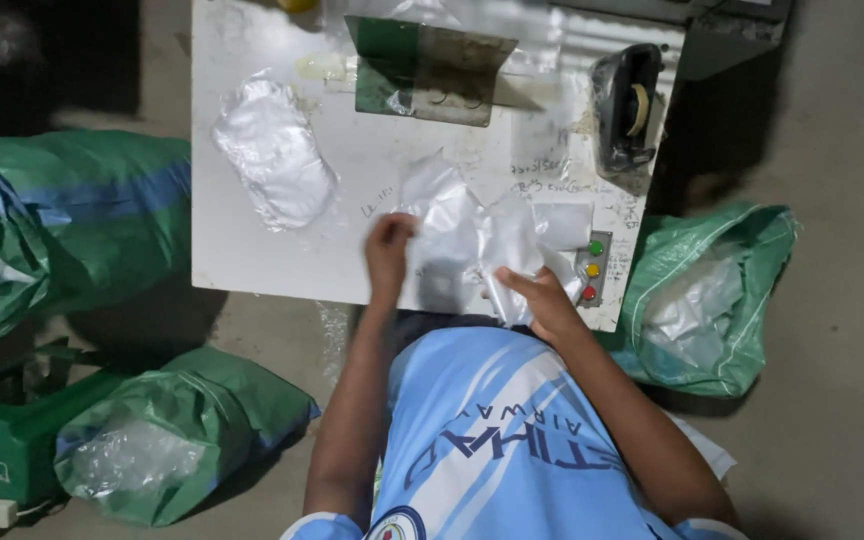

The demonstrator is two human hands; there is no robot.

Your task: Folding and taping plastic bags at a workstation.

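A concrete floor surrounds one white work table (252,250), scuffed and scribbled on, seen from above. On the table sit one green metal bracket (422,70), one black tape dispenser (627,105) at the right edge, and one small panel with three round buttons (592,268), green, yellow and red, near the front right corner. One stuffed clear plastic packet (274,152) lies on the left part of the table, well apart from the hands.

The person works with two hands on one crumpled clear plastic bag (472,235) at the table's front edge. The left hand (389,250) is closed in a pinch on the bag's left side. The right hand (542,300) lies on the bag's lower right part, fingers fairly spread, gripping the film.

Three green woven sacks stand on the floor: one large sack (52,225) at the left, one sack (182,430) at lower left showing clear plastic inside, and one open sack (702,300) at the right, also holding clear plastic.
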